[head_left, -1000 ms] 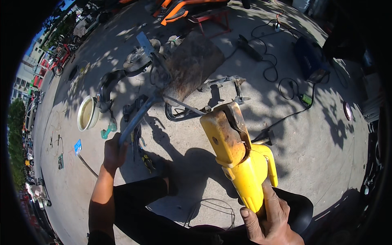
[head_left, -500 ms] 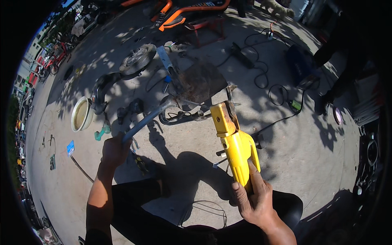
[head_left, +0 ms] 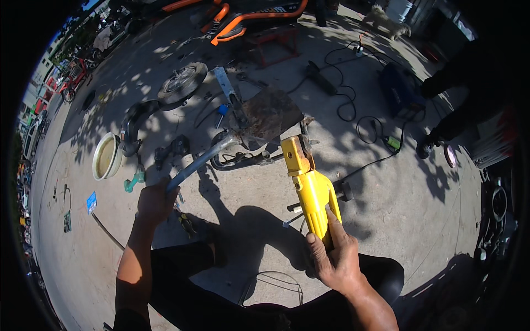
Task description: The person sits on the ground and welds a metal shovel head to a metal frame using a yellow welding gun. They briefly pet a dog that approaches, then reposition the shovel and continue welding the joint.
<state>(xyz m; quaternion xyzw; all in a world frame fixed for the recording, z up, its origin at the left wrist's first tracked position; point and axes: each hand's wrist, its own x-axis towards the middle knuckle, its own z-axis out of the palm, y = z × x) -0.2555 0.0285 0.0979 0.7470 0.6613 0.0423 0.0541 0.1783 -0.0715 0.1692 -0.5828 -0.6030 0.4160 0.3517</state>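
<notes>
My left hand is closed around a bluish-grey metal tube, which slants up and away to the right. The tube's far end meets a rusty, dark metal plate and a flat bracket. In my right hand is a yellow welding electrode holder, its fingers wrapped round the handle and thumb along the side. The holder's worn, blocky jaw points up and away, near the plate. A thin rod seems to run from the jaw toward the tube joint; whether it touches is unclear.
A wheel, a black curved part, a cream basin and a cordless drill lie ahead left. An angle grinder, loose cables and a dark blue box are right, beside a standing person's legs.
The whole view has shifted slightly, moving most things a little left in the picture. Both hands keep their grips, and the tube and electrode holder hold nearly the same position relative to each other.
</notes>
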